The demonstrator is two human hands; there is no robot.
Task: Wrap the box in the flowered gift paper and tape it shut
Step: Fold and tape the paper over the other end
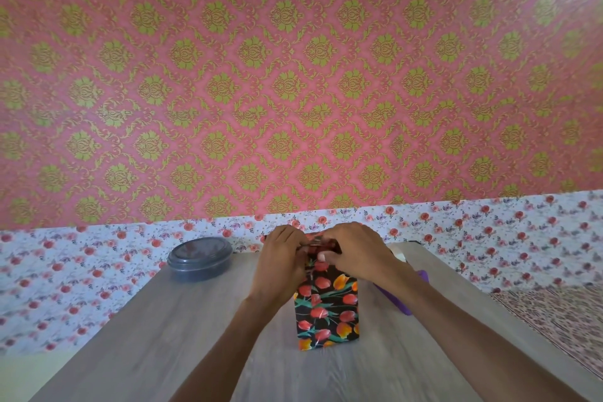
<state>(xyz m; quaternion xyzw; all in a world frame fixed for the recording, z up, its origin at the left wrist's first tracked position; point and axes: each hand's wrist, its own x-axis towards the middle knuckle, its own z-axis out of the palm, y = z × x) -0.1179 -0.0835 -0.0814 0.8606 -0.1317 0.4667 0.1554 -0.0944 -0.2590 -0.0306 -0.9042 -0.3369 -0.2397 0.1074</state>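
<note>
The box [326, 310] stands upright in the middle of the grey wooden table [163, 336], covered in black gift paper with red and orange tulips. Both hands are at its top end. My left hand [282, 258] curls its fingers over the folded paper flaps on the top's left side. My right hand [355, 250] grips the top from the right, its thumb pressing on the front of the paper. The top face itself is mostly hidden by the hands.
A round lidded plastic container [199, 258] sits at the table's far left. A purple object [396, 299] lies right of the box, partly under my right forearm, with a white thing [399, 253] behind it. Flowered cloth covers the surface beyond the table.
</note>
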